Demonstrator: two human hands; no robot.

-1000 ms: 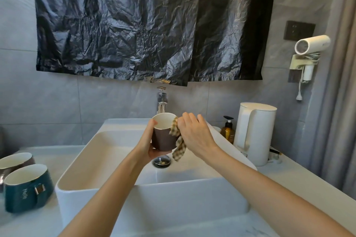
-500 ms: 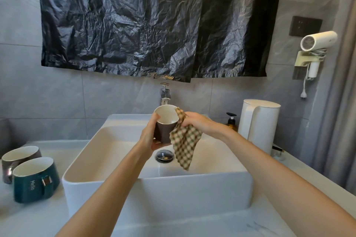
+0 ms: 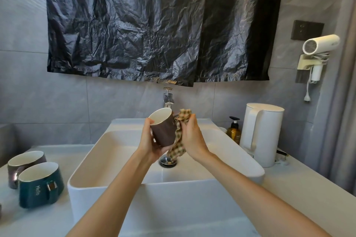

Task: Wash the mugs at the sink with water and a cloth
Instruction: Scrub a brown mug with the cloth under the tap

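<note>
Over the white sink basin my left hand grips a brown mug with a white inside, tilted so its mouth faces up and left. My right hand presses a checked yellow-brown cloth against the mug's right side; the cloth's tail hangs down toward the drain. The chrome tap stands just behind the mug, and no water stream is visible. On the counter at the left wait a dark green mug marked "Hello" and a brown mug.
A white electric kettle stands right of the basin, with an amber pump bottle beside it. A hair dryer hangs on the right wall. Black plastic sheeting covers the wall above the tap.
The cloth, which hung loose from my right fingers, is now pressed along the mug's side. The mug has tilted to the left, and my view has shifted slightly.
</note>
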